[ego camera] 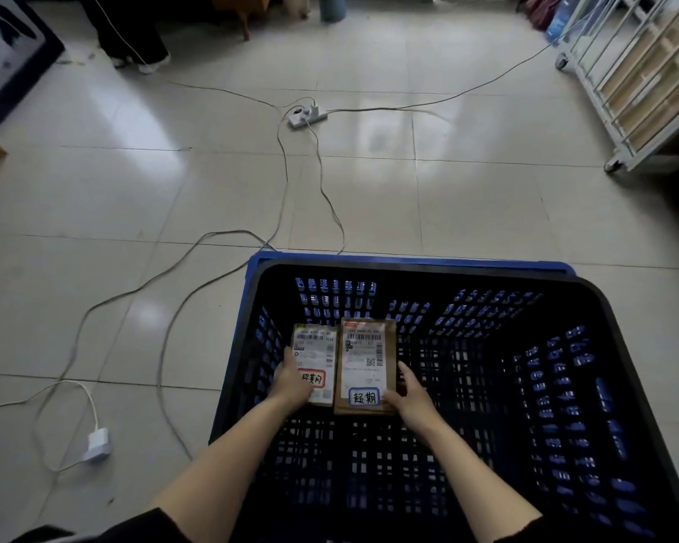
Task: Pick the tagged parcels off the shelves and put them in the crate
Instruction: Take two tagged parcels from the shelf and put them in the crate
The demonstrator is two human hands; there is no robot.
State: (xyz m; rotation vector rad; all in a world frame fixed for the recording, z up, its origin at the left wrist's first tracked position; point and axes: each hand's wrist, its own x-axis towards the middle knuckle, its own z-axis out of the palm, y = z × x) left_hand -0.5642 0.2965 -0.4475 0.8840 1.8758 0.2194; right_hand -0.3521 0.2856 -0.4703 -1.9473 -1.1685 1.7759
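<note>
While both arms reach down into the blue plastic crate [408, 263], each hand has a parcel. The left hand [291, 384] grips the smaller parcel [317, 348] at its lower left corner, just beside the red-framed tag [313, 378]. The right hand [413, 395] holds the longer parcel [363, 352], fingers [404, 371] curled round its right edge near the blue-framed tag [364, 397]. The two lie side by side toward the crate's far left corner; whether they rest on the lattice floor or hang just above it, I can't tell. They look flat, light and fairly stiff, since one hand manages each. The brown paper skin should grip well, the glossy labels less so. The long side edges look like the best hold, and nothing suggests the parcels are fragile.
</note>
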